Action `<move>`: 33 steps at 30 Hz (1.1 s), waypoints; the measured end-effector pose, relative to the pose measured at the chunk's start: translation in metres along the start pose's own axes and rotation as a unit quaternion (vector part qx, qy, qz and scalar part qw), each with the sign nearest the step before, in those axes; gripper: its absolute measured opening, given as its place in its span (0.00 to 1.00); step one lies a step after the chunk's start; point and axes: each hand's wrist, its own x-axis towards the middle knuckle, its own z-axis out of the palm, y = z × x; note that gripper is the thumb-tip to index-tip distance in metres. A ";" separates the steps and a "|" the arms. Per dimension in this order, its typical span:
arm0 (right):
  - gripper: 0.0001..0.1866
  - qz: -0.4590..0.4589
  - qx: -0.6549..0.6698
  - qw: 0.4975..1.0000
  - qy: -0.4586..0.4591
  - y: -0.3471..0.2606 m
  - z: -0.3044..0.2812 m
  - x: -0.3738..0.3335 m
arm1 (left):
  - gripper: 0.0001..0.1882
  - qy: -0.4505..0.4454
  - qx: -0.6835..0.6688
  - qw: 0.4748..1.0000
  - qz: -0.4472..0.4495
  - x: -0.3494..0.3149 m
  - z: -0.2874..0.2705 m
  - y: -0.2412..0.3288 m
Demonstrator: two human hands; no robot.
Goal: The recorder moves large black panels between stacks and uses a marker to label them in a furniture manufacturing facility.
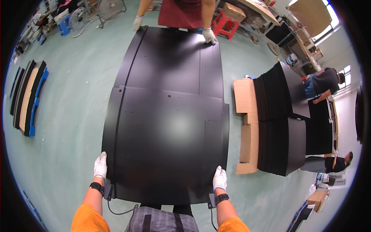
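A large, flat black panel (166,143) stretches away in front of me, with grooves along its length, small holes and a seam across its middle. My left hand (100,166), in a white glove, grips its left edge near the close end. On the right edge, my right hand (220,178) holds on in a matching glove. The undersides of my fingers are partly hidden by the panel. At the far end a co-worker in a dark red apron (180,13) has one gloved hand (209,36) on the far right corner and another (138,23) by the far left corner.
To the right stand tall stacks of black panels (272,147) beside brown cardboard (245,96). Further right are two other people (322,83). More boards lie on a blue pallet (38,96) at the left. Behind the co-worker are a red stool (225,25) and a fan (110,9).
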 end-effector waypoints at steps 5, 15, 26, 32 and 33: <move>0.32 0.023 -0.029 0.999 -0.013 -0.007 -0.003 -0.006 | 0.45 0.015 0.017 1.000 0.000 0.014 0.001 -0.016; 0.29 0.003 -0.066 0.998 -0.024 -0.006 -0.009 -0.011 | 0.43 -0.020 -0.016 1.000 0.011 0.028 0.002 -0.025; 0.23 -0.139 -0.200 0.969 0.050 0.008 -0.003 -0.012 | 0.45 -0.014 0.005 1.000 0.007 0.034 0.000 -0.025; 0.40 -0.125 -0.139 0.981 0.059 0.023 -0.009 0.008 | 0.44 -0.050 -0.005 0.999 -0.017 0.029 0.005 -0.021; 0.43 -0.118 -0.112 0.987 0.006 0.021 -0.005 0.010 | 0.41 -0.016 0.031 0.999 -0.003 0.032 0.004 -0.026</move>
